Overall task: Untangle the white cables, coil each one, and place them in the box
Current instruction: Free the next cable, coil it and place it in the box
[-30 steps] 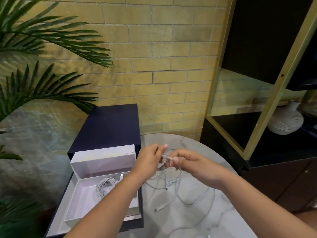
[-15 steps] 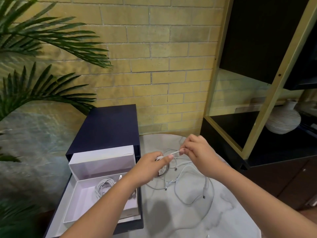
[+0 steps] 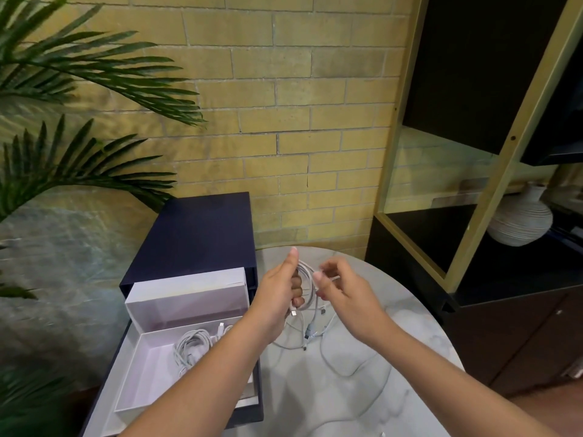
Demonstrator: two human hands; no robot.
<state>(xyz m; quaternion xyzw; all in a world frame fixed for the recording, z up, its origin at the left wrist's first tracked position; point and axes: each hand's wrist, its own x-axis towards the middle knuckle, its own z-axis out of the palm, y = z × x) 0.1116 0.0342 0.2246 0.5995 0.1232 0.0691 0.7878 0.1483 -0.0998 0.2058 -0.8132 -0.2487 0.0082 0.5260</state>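
Coiling a white cable in both hands above a marble table, with an open box to the left.

My left hand (image 3: 279,299) grips a cable (image 3: 307,277) wound into loops, thumb up and fingers curled round them. My right hand (image 3: 342,299), just beside it, is blurred but seems to pinch the same cable's free strand, so the hands sit close together. Below them, loose cables (image 3: 315,340) lie tangled on the table (image 3: 378,402). The box (image 3: 186,305), near left, holds one coiled cable (image 3: 193,344). I judge this is mid-coiling. Next I should wrap the remaining length round the loops without dragging the tangle along, then lay it in the box.
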